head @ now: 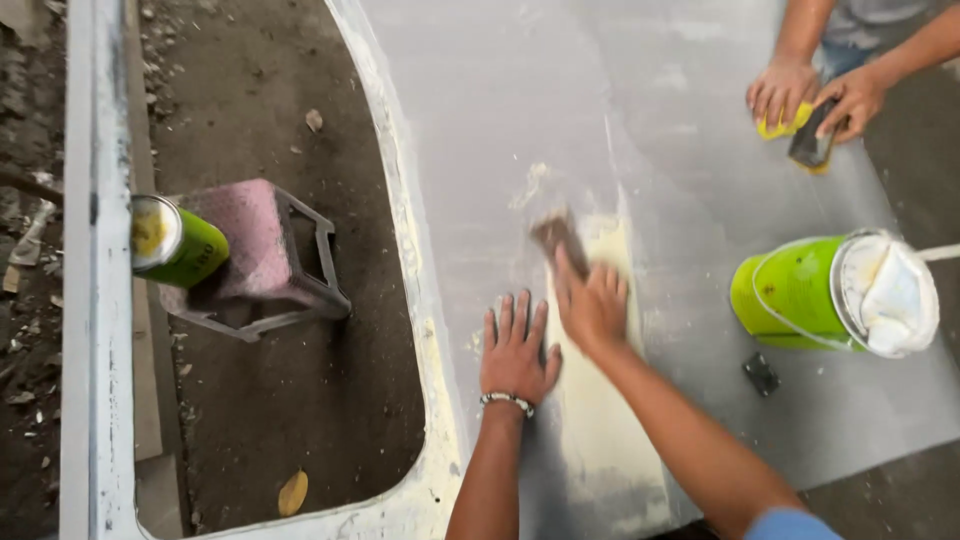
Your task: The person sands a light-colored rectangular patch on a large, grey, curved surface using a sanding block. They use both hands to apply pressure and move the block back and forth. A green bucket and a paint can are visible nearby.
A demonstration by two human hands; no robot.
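Right hand [592, 305] gripping a putty scraper [556, 238], long axis running up-left away from the wrist over the pale yellow filler strip [600, 420] on the grey panel [700, 180], left hand [516, 348] flat, fingers spread, just beside it.

Green tin [178, 243] lying on its side on pink stool [262, 255], over dirt floor [270, 400]. Yellow leaf [293, 492] on floor near the frame's lower edge. 1 green bucket [800, 293] at right, white-smeared inside. Small black chip [761, 374] just below bucket. Co-worker's 2 hands top right, yellow pad [782, 126] under them.
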